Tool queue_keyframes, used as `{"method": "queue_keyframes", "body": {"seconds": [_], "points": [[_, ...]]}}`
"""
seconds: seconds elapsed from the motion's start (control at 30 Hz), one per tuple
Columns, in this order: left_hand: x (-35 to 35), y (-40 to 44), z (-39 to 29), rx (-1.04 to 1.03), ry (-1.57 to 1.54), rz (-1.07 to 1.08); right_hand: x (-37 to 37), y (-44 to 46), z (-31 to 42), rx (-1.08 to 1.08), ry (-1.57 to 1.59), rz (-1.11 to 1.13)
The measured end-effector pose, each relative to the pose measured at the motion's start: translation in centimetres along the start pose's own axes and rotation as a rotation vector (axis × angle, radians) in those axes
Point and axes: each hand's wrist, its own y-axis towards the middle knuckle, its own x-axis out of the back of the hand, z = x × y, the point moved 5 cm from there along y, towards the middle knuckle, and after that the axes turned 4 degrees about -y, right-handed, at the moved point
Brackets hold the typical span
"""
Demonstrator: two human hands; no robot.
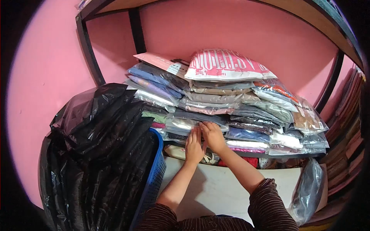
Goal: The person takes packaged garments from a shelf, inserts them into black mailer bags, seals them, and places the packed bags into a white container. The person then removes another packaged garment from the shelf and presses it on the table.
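Note:
Piles of folded clothes in clear plastic bags fill the shelf in front of me. My left hand (194,147) rests against the front of the middle pile, fingers stretched out and pointing up. Close beside it, my right hand (212,136) lies with extended fingers on the edge of a bagged garment (181,124), pale with a dark grey pack (194,115) just above it. Neither hand is visibly wrapped round anything. The undersides of the fingers are hidden. Below the hands, a white cord or strap (210,158) shows among items under the piles.
Black plastic bags (96,161) bulge from a blue basket (157,161) on my left. A pink-and-white printed bag (227,65) tops the piles. Dark shelf posts (89,54) frame them. A clear-wrapped bundle (307,192) stands at right, near hanging or stacked fabrics (348,154).

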Motion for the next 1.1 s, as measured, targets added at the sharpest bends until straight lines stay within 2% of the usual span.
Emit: {"method": "queue_keyframes", "body": {"seconds": [0.07,0.13,0.2,0.27,0.4,0.43,0.53,0.57,0.8,1.0,1.07,1.1], "points": [[0.1,0.3,-0.1,0.024,0.035,0.096,-0.8,0.4,-0.9,0.025,-0.098,0.031],[0.3,0.6,-0.1,0.014,0.07,0.077,-1.2,1.0,-1.5,-0.083,-0.169,0.173],[0.4,0.9,-0.2,0.034,0.066,0.112,-1.7,2.3,-2.4,-0.127,-0.132,0.217],[1.3,1.8,-0.3,0.056,0.065,0.15,-2.7,3.2,-3.7,-0.233,-0.088,0.458],[1.8,2.8,0.0,0.0,0.122,0.145,-2.9,3.6,-4.7,-0.21,-0.134,0.477],[1.2,2.9,0.5,0.005,0.097,0.158,-3.9,4.1,-4.8,-0.135,-0.221,0.405],[0.4,2.5,1.2,0.04,0.075,0.2,-4.6,4.5,-6.0,-0.192,-0.306,0.396],[0.1,2.6,1.1,0.038,0.114,0.224,-4.2,4.7,-5.8,-0.176,-0.321,0.324],[-0.5,2.9,1.2,0.037,0.158,0.204,-1.9,5.8,-4.0,-0.2,-0.268,0.304],[-1.2,2.6,1.9,0.072,0.099,0.19,1.7,5.3,-0.3,-0.174,-0.066,0.229],[-2.7,2.7,3.4,0.18,0.009,0.349,3.1,4.4,0.7,-0.205,0.077,0.192],[-5.4,2.0,4.7,0.046,0.332,0.272,3.5,3.5,1.2,-0.138,0.177,0.129]]}}
